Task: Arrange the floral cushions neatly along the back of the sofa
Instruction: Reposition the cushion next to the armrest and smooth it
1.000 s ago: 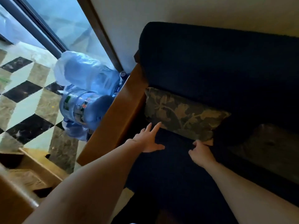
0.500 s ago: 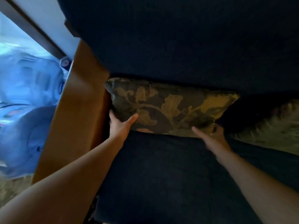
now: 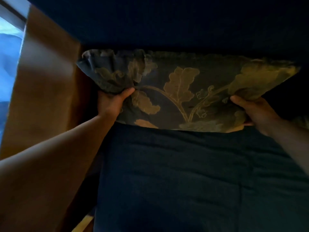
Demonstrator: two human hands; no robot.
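A dark floral cushion with gold leaf patterns leans against the sofa's dark blue backrest, at the left end of the seat. My left hand grips its lower left corner, bunching the fabric there. My right hand holds its lower right edge, thumb on the front. The cushion's bottom edge sits on the dark blue seat cushion. A sliver of a second floral cushion shows at the right edge, mostly hidden behind my right forearm.
The sofa's brown wooden armrest runs along the left side, close to the cushion's left corner. Beyond it, at the far left, pale blue shapes and a window frame are visible.
My view has closed in on the sofa. Both hands went from resting near the cushion's bottom edge to gripping its lower corners, and the left corner is now bunched.
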